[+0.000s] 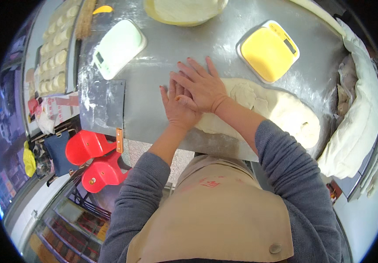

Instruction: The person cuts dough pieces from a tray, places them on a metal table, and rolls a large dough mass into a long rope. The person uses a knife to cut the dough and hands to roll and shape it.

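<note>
A large slab of pale dough (287,115) lies on the metal worktop (149,115), stretching from beneath my wrists to the right. My right hand (202,85) rests across the palm and fingers of my left hand (180,107), just beyond the dough's left end. Fingers of both hands are fairly straight and slightly spread, and no object shows in either. Whether something small sits between the palms is hidden. A yellow kitchen scale (268,54) stands beyond the dough, and a pale green kitchen scale (119,49) stands to the left.
A dough scraper or cleaver with a wooden handle (119,140) overhangs the left front edge. A yellow bowl (185,23) is at the back. Trays of shaped dough pieces (55,59) stand left, above red stools (88,148). White cloth (363,115) borders the right side.
</note>
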Available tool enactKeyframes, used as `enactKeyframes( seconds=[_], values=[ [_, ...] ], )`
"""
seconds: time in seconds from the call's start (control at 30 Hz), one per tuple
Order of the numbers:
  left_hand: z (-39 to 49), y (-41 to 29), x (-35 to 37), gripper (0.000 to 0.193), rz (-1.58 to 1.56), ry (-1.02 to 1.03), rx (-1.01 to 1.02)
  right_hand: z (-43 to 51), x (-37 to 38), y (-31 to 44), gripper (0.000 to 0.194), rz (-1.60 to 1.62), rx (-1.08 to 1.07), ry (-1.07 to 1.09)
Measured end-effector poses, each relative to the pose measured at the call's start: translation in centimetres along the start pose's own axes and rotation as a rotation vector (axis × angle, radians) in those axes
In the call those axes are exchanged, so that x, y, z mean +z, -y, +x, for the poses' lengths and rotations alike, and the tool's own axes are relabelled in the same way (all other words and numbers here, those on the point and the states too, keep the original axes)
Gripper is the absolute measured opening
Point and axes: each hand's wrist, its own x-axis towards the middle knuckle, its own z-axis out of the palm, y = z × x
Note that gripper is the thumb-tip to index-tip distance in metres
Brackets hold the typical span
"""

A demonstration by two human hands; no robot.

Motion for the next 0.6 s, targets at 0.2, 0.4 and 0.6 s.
enactKeyframes(
  seconds=[0.2, 0.4, 0.6],
  values=[
    [1.7, 0.0, -0.4, 0.078, -0.03, 0.076, -0.019, 0.4, 1.3, -2.0, 0.06, 0.02, -0.007, -0.086],
    [0.9, 0.9, 0.2, 0.076, -0.056, -0.004, 0.038, -1.6, -0.2, -0.6, 0.058, 0.117, 0.088, -0.275],
    [0.4, -5.7, -2.0, 0.077, -0.103, -0.118, 0.09, -15.6, -10.1, -5.4, 0.051, 0.067, 0.252, -0.599]
  ],
)
